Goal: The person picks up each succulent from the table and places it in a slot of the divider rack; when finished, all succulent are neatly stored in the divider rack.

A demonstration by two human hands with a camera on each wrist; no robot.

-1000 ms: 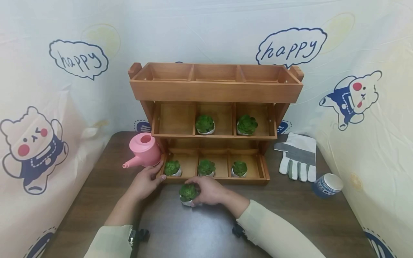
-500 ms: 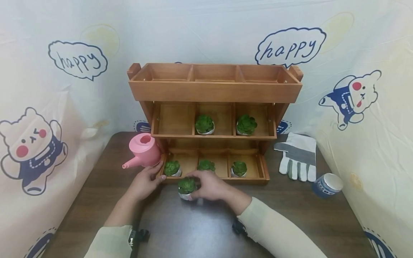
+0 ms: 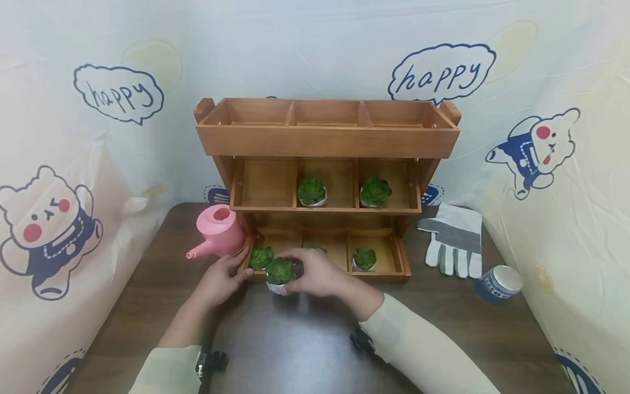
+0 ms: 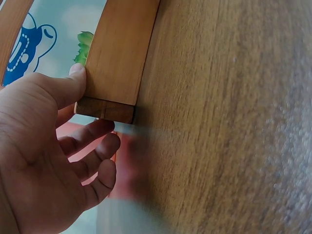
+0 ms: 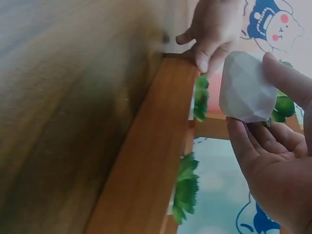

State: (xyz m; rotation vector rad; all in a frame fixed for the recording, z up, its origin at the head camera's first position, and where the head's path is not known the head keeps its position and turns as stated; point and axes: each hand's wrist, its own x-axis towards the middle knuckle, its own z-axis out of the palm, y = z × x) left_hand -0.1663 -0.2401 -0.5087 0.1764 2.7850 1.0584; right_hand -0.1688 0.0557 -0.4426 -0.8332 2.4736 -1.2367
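My right hand [image 3: 319, 273] holds a small potted succulent [image 3: 279, 271] by its white faceted pot [image 5: 246, 87], thumb on one side and fingers on the other. The pot is raised in front of the bottom tier of a three-tier wooden plant stand [image 3: 328, 142], overlapping that tier's front board in the head view. My left hand [image 3: 222, 280] grips the bottom tier's left front corner [image 4: 105, 109], thumb at the rim and fingers around the end. Inside that tier stand a left succulent [image 3: 261, 257], a middle one mostly hidden by my right hand, and a right succulent [image 3: 364, 258].
Two more succulents stand in the middle tier, at its centre [image 3: 312, 190] and right [image 3: 376, 191]. A pink watering can [image 3: 221, 232] is close to my left hand. To the right lie a grey-white work glove [image 3: 455, 238] and a blue-and-white jar [image 3: 499, 283].
My right hand has lifted the potted succulent off the table and brought it up and slightly left toward the bottom tier. My left hand stays at the corner.
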